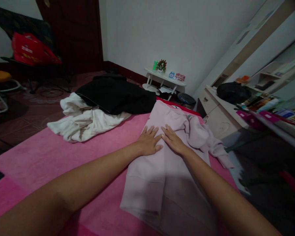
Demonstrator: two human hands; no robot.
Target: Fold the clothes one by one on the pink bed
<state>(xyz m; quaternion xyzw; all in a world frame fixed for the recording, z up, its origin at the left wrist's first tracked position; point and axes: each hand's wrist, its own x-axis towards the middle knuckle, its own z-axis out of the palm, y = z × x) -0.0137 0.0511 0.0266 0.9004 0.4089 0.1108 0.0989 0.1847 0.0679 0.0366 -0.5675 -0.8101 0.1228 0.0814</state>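
Observation:
A pale pink long-sleeved sweatshirt (147, 170) lies spread on a pink cover (105, 144), its neck end away from me. Its left part looks folded over lengthwise, and the right sleeve (201, 136) is bunched and hangs toward the right edge. My left hand (148, 141) rests flat on the middle of the garment with fingers spread. Close beside it, my right hand (172, 139) also presses flat on the cloth, fingers stretched out. The two hands nearly touch at the fingertips, and neither holds anything.
Beyond on the left lie a crumpled white garment (86, 123) and a black garment (118, 93). A white cabinet (217, 113) and cluttered dressing table stand at right. Against the wall is a small white shelf (166, 77). A red bag (30, 49) sits far left.

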